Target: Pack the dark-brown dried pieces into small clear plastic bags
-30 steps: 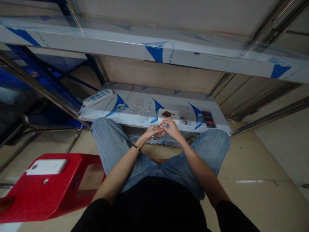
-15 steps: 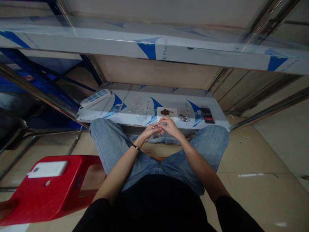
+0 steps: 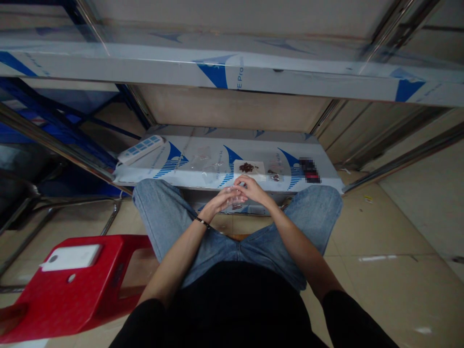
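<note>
My left hand [image 3: 222,199] is closed on a small clear plastic bag [image 3: 235,200], low in front of the shelf edge and between my knees. My right hand [image 3: 253,189] meets it from the right, its fingers pinched at the top of the same bag. What is inside the bag is too small to make out. Just beyond the hands, a pile of small dark brown pieces [image 3: 247,167] lies on a white sheet [image 3: 259,173]. To the right of the sheet rests another clear bag [image 3: 274,176] with dark bits in it.
Flat clear bags [image 3: 210,170] lie left of the sheet on the film-covered shelf [image 3: 188,137]. A power strip [image 3: 141,149] sits at its left end, a blurred-out dark object [image 3: 310,170] at its right. A red stool [image 3: 87,285] bearing a white device [image 3: 72,257] stands at my left.
The clear bag shows more openly between my hands, and my left hand has turned slightly with its fingers more extended. My view has shifted a little; the things on the shelf stay put.
</note>
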### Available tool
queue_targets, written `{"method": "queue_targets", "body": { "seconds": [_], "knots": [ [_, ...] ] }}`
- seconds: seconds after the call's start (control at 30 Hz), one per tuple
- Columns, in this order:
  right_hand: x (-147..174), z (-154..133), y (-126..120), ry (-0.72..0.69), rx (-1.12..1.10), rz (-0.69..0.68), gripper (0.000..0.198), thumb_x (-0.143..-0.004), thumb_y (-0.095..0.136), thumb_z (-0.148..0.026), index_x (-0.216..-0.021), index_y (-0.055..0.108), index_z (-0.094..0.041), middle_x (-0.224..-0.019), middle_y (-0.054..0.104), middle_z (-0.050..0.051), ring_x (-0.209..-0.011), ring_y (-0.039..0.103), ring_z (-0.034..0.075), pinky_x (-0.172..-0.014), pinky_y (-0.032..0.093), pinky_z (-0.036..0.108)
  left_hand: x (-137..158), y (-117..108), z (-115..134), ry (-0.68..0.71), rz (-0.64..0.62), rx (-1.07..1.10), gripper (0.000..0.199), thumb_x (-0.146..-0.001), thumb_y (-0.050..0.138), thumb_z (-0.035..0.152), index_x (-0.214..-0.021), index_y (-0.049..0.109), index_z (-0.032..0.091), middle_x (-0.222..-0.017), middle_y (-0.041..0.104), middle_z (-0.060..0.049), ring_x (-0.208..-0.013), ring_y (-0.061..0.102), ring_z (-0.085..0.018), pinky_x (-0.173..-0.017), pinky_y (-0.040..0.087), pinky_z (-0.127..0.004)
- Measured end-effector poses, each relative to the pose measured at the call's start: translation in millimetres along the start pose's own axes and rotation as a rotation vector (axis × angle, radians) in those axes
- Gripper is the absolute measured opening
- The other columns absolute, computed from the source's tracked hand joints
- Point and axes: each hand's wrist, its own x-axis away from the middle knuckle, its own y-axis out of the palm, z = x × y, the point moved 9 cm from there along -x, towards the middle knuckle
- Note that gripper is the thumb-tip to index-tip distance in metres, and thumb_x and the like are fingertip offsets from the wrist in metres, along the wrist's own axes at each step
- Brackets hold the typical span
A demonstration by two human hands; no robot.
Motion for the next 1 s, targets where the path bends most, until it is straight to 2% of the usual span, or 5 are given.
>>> {"method": "queue_targets", "body": {
  "seconds": [0.3,0.57,0.73,0.87,1.0],
  "knots": [
    [1,12,-17,0.133,-0.013,0.102,0.016,-0.094,0.057,-0.030,-0.084,0.065,-0.020,-0.079,0.066,0.001,-0.074,0.057,0.018,-0.070,0.043,0.028,14,25,-4,-0.115,-0.194,0.021,0.060,-0.077,0.080,0.015,-0.132,0.055,0.017,-0.119,0.074,-0.017,-0.122,0.067,-0.028,-0.109,0.049,-0.043],
    [2,14,-20,0.143,-0.079,0.214,0.016,-0.091,0.061,-0.036,-0.090,0.066,-0.022,-0.080,0.066,0.001,-0.070,0.059,0.018,-0.067,0.046,0.029,7,13,-6,-0.052,-0.190,-0.026,0.060,-0.075,0.072,0.012,-0.132,0.054,0.017,-0.114,0.076,-0.016,-0.119,0.069,-0.028,-0.108,0.049,-0.044],
    [7,22,-20,0.179,-0.148,0.282,0.028,-0.086,0.065,-0.033,-0.112,0.064,-0.023,-0.071,0.062,-0.002,-0.064,0.057,0.018,-0.064,0.046,0.029,0,-3,-3,-0.004,-0.042,-0.199,0.047,-0.080,0.079,0.030,-0.120,0.061,0.014,-0.115,0.075,-0.019,-0.109,0.073,-0.030,-0.096,0.055,-0.041],
    [8,24,-21,0.176,-0.182,0.288,0.032,-0.083,0.067,-0.030,-0.113,0.064,-0.023,-0.072,0.063,-0.002,-0.067,0.059,0.018,-0.067,0.047,0.029,-2,-31,16,0.127,0.212,-0.322,0.046,-0.081,0.078,0.051,-0.105,0.066,0.013,-0.104,0.078,-0.016,-0.094,0.076,-0.027,-0.077,0.058,-0.033],
    [10,30,-16,0.234,-0.258,0.290,0.037,-0.080,0.070,-0.031,-0.115,0.063,-0.022,-0.072,0.065,-0.002,-0.068,0.062,0.019,-0.069,0.048,0.030,1,-43,34,0.265,0.323,-0.320,0.043,-0.080,0.075,0.055,-0.092,0.066,0.014,-0.090,0.078,-0.011,-0.079,0.076,-0.024,-0.066,0.056,-0.029]
  ]
}}
